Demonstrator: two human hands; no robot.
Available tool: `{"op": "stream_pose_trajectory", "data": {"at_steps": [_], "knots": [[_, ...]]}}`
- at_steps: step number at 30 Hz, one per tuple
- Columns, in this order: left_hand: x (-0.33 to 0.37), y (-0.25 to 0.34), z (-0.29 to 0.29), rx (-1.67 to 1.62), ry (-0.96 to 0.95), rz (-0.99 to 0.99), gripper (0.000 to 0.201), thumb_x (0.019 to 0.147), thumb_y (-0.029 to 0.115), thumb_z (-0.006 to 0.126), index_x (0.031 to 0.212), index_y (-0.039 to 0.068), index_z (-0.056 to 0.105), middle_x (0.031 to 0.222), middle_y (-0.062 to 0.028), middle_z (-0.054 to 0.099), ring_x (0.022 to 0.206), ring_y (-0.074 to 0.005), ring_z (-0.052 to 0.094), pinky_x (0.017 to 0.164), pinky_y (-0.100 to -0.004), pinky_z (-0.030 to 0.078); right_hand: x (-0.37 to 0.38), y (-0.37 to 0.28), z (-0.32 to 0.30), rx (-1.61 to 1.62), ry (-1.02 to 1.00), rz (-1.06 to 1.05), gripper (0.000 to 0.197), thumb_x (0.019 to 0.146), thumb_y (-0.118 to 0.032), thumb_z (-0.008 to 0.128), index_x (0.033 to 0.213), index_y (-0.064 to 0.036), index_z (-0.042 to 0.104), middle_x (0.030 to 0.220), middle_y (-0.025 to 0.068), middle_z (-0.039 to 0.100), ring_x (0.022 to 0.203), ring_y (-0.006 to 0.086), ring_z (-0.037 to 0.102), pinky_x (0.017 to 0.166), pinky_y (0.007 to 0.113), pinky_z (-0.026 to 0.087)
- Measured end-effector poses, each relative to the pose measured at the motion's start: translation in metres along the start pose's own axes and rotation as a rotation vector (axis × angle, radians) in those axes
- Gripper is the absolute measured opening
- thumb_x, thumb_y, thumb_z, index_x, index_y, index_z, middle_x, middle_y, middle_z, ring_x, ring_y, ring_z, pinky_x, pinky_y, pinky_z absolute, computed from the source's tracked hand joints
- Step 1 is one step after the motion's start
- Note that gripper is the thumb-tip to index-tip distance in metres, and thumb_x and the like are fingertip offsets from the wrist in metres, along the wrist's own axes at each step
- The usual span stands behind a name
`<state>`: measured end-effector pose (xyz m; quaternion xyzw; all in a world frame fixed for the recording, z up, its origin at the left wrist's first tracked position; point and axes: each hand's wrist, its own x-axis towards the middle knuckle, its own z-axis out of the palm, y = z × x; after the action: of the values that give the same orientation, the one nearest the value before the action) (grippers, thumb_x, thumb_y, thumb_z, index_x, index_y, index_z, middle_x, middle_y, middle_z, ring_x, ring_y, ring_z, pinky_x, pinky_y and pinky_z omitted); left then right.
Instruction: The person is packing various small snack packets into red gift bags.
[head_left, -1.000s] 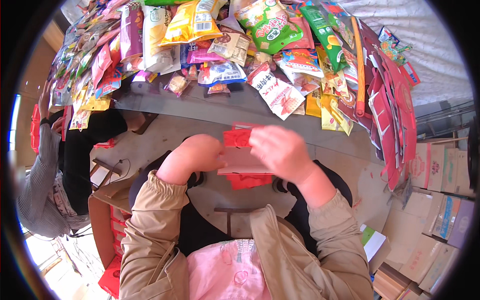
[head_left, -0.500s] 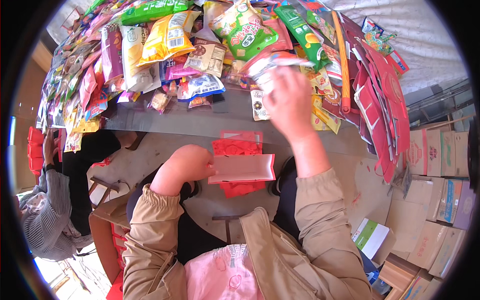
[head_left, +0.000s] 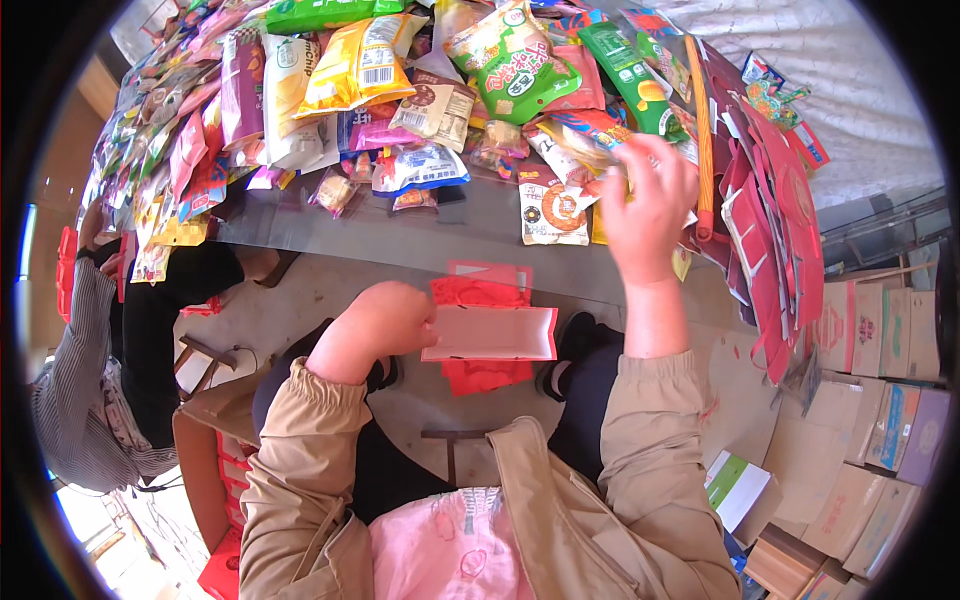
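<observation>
Tan-sleeved right hand, apparently curled

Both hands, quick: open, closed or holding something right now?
Left hand: closed, holding the red paper container at its left end.
Right hand: bent over the snack packets; cannot tell whether it grips one.

dark grey bench absolutely loaded with colourful snack packets, yellow bag and green-and-white bag on the heap, blue-and-white packet toward the near edge, long orange stick thing, flat red bags piled just beside it
</observation>
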<state>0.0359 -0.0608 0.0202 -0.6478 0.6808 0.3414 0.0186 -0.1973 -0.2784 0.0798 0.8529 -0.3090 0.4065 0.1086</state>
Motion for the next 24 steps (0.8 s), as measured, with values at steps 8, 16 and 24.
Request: {"op": "stream_pose_trajectory", "data": {"at_steps": [8, 16, 24], "knots": [[0.004, 0.001, -0.001, 0.023, -0.072, -0.031, 0.028, 0.084, 0.032, 0.071, 0.1, 0.009, 0.078, 0.09, -0.0134, 0.075, 0.09, -0.0361, 0.069, 0.082, -0.0468, 0.054, -0.002, -0.065, 0.064, 0.328, -0.322, -0.001, 0.056, 0.081, -0.01, 0.075, 0.133, -0.0039, 0.058, 0.133, 0.0172, 0.06, 0.117, 0.0382, 0.059, 0.099, 0.046, 0.049], [-0.003, -0.001, -0.001, -0.007, -0.012, -0.049, 0.021, 0.082, 0.025, 0.067, 0.085, 0.006, 0.075, 0.085, -0.0183, 0.071, 0.086, -0.0395, 0.069, 0.077, -0.051, 0.055, 0.012, -0.071, 0.058, 0.378, -0.449, 0.003, 0.043, 0.083, -0.013, 0.075, 0.123, -0.0024, 0.064, 0.124, 0.0157, 0.065, 0.108, 0.0337, 0.062, 0.096, 0.043, 0.051], [-0.006, -0.002, 0.0, 0.01, 0.015, -0.008, 0.018, 0.08, 0.022, 0.067, 0.084, 0.007, 0.075, 0.086, -0.0176, 0.071, 0.088, -0.0387, 0.069, 0.077, -0.0501, 0.055, -0.005, -0.059, 0.04, 0.449, -0.423, 0.092, 0.029, 0.087, -0.013, 0.07, 0.113, -0.0011, 0.068, 0.11, 0.0164, 0.07, 0.093, 0.0334, 0.069, 0.084, 0.042, 0.054]]}}
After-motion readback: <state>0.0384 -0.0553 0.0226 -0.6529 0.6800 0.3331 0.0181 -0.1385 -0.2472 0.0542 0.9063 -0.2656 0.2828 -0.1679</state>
